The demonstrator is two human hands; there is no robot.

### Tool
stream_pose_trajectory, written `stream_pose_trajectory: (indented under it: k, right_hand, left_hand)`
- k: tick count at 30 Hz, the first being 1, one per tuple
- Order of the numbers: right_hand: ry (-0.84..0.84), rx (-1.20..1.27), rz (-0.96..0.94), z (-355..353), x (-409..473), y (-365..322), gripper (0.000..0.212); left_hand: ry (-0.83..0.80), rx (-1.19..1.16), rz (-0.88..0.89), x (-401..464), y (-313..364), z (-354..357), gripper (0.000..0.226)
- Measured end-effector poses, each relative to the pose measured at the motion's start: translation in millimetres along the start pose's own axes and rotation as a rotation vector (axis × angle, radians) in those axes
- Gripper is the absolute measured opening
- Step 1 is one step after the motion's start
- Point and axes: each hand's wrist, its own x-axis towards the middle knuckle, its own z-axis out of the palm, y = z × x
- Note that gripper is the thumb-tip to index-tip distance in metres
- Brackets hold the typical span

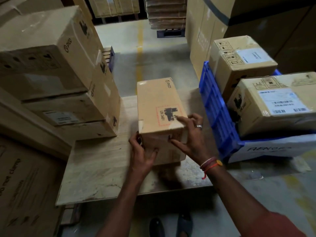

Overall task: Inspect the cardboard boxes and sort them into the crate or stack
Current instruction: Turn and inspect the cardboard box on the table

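A long cardboard box (pixel 158 103) with a red-framed black stamp lies on a wooden board (pixel 95 168) in the middle. My left hand (pixel 143 153) presses against its near end at the lower left corner, fingers fairly straight. My right hand (pixel 191 134) touches the near right corner, index finger lying on the top by the stamp and thumb on the end face. A stack of boxes (pixel 56 69) rises at the left. A blue crate (pixel 217 113) at the right holds two labelled boxes (pixel 273 103).
Large cartons (pixel 25 190) flank the board on the left and tall ones (pixel 256 17) stand at the back right. A yellow floor line (pixel 139 48) runs down the aisle toward pallets. My feet (pixel 171 226) stand just before the board's near edge.
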Motion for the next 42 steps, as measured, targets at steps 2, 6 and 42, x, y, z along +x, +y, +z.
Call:
stream_pose_trajectory:
  k: [2, 6, 42]
  right_hand:
    - [-0.012, -0.003, -0.003, 6.8, -13.7, 3.7, 0.084]
    - [-0.019, -0.031, 0.051, 17.1, -39.6, 3.8, 0.082]
    - [-0.257, -0.099, 0.271, 40.2, 93.1, -3.0, 0.054]
  left_hand:
    - [-0.001, -0.015, -0.055, -9.6, -8.5, 1.3, 0.089]
    - [-0.04, 0.038, -0.123, -15.2, -20.7, -0.1, 0.088]
    - [-0.055, 0.589, -0.082, 116.3, 64.4, 15.3, 0.065]
